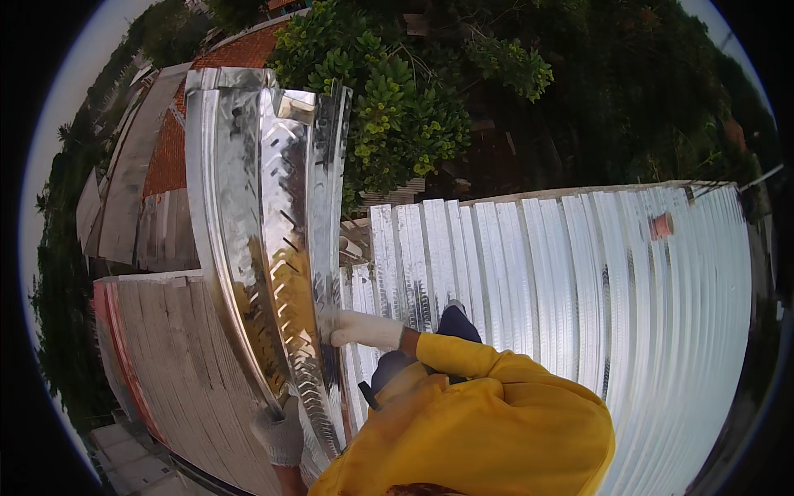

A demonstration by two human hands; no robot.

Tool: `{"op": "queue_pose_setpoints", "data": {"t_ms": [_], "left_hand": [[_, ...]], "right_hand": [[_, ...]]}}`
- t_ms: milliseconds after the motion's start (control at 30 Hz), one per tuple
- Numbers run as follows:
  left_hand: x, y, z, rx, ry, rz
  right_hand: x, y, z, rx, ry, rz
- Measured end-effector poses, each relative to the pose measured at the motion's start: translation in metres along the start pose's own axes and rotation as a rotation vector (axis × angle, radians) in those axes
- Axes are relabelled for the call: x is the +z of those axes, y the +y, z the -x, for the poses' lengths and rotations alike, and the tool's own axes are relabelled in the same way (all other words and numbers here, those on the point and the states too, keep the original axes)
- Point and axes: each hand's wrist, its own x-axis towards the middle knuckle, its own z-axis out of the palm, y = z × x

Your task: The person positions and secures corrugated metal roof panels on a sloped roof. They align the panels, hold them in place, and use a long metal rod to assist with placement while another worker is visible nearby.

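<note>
A long shiny ribbed metal roofing sheet [285, 240] rises away from me on the left, with my yellow sleeves mirrored in it. My left hand [279, 434], in a pale knit glove, is closed round the sheet's left edge near its lower end. Farther up, my gloved right hand [370, 329] reaches across and grips the right edge, its fingertips partly hidden. Beneath my yellow-clad right arm, silvery ribbed roofing [529, 273] spreads to the right. A dark shoe [453, 307] of mine rests on it.
A duller grey corrugated roof [169, 347] with a red edge lies at the left. Leafy tree branches [405, 107] stand beyond the far roof edge. A small reddish object [661, 226] sits at the far right of the silvery roof. Tiled roofs [165, 157] show farther off.
</note>
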Motion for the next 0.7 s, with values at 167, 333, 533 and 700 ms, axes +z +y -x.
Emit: {"op": "queue_pose_setpoints", "data": {"t_ms": [167,333,533,700], "left_hand": [[-0.021,0.048,0.008,-0.078,0.108,0.005],[-0.041,0.101,0.014,-0.057,0.064,-0.097],[-0.044,0.131,0.016,0.331,0.144,-0.139],[-0.019,0.173,0.022,0.394,0.235,-0.136]], "right_hand": [[0.032,-0.019,-0.014,-0.043,-0.074,-0.249],[0.043,-0.032,-0.008,-0.002,0.056,-0.467],[0.024,-0.089,0.012,-0.019,0.223,-0.442],[0.007,-0.136,0.024,-0.006,0.530,-0.504]]}}
